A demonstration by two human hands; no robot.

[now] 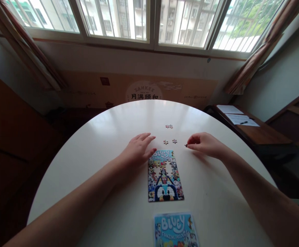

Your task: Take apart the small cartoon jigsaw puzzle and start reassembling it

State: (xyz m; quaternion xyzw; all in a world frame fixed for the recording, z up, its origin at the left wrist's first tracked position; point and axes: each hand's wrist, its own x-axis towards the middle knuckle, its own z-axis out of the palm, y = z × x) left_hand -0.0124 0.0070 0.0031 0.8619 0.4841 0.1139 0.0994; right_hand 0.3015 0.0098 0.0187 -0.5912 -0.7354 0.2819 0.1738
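Note:
A mostly assembled jigsaw puzzle (165, 193) lies on the white table, with gaps in its upper half. My left hand (139, 147) is spread beside its upper left corner, holding nothing, thumb close to the puzzle's edge. To the right of the puzzle's top, my right hand (202, 144) pinches a small dark puzzle piece (186, 145) just over the tabletop. Loose pieces lie beyond the puzzle: one (166, 142) and another (174, 141) nearer, and a close pair (169, 126) farther back.
A blue picture sheet (175, 226) matching the puzzle lies at the near side of the round white table (87, 154). A wooden side table (262, 132) with papers (242, 120) and a pen stands at the right. Windows and a printed panel are behind.

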